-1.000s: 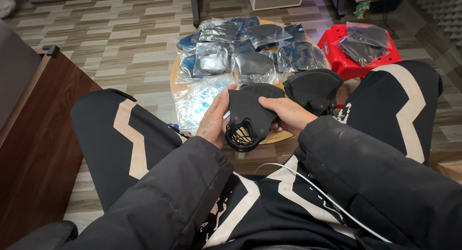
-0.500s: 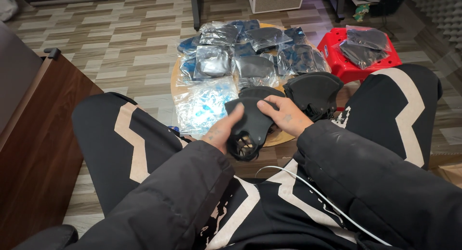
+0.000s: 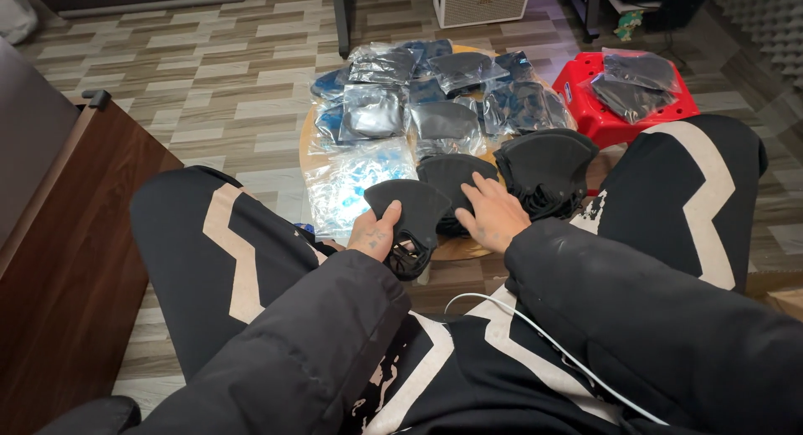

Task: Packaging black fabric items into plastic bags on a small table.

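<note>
My left hand (image 3: 374, 232) grips a black fabric face mask (image 3: 414, 213) with its ear loops hanging below, just above the near edge of a low round wooden table (image 3: 456, 249). My right hand (image 3: 492, 216) lies with spread fingers on another black mask (image 3: 452, 174) flat on the table. To the right of that hand stands a stack of black masks (image 3: 545, 169). An empty clear plastic bag (image 3: 351, 184) lies left of my left hand. Further back, several bagged dark masks (image 3: 435, 92) cover the table.
A red plastic stool (image 3: 615, 117) at the back right carries more bagged masks (image 3: 637, 79). A dark wooden cabinet (image 3: 58, 259) stands at my left. A white cable (image 3: 535, 335) runs over my lap. A table leg (image 3: 341, 17) and a white box (image 3: 481, 0) are at the back.
Both hands held one mask before. Now my right hand has let go and moved right onto a mask lying on the table, while my left hand keeps the mask and has lowered it slightly.
</note>
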